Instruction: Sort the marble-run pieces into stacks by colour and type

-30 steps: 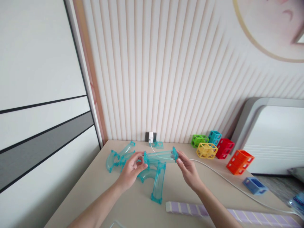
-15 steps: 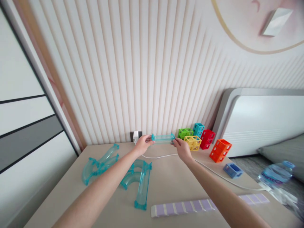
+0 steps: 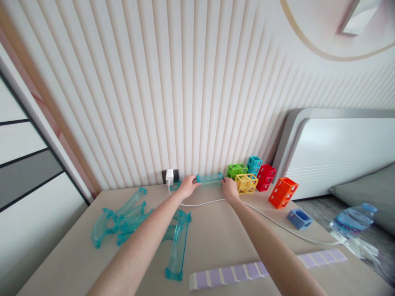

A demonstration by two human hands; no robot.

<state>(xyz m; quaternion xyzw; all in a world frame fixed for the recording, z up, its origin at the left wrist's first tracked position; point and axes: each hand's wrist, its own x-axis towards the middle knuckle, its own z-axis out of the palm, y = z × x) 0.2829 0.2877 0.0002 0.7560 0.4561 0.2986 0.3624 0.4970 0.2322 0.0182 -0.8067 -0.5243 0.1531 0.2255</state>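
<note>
Both hands hold a straight translucent teal track piece (image 3: 210, 179) level at the back of the table, close to the ribbed wall. My left hand (image 3: 188, 186) pinches its left end. My right hand (image 3: 230, 188) grips the right end, beside a yellow open-frame block (image 3: 246, 183). Another straight teal track (image 3: 178, 246) lies on the table below my left forearm. Curved teal track pieces (image 3: 100, 228) are clustered at the left, partly covered by that forearm. A bit of teal plastic (image 3: 175, 186) shows behind my left hand, near the charger.
Green (image 3: 237, 169), blue (image 3: 254, 165), red (image 3: 266, 177) and orange (image 3: 283, 192) blocks stand at the back right, with a blue block (image 3: 299, 218) nearer. A white cable (image 3: 200, 204) runs from the charger (image 3: 169, 176) under my right arm. A purple-white strip (image 3: 228, 274) lies in front.
The view has shifted a little to the right. Both hands still hold the track piece, which sits slightly lower relative to the blocks. Teal plastic near the charger now shows.
</note>
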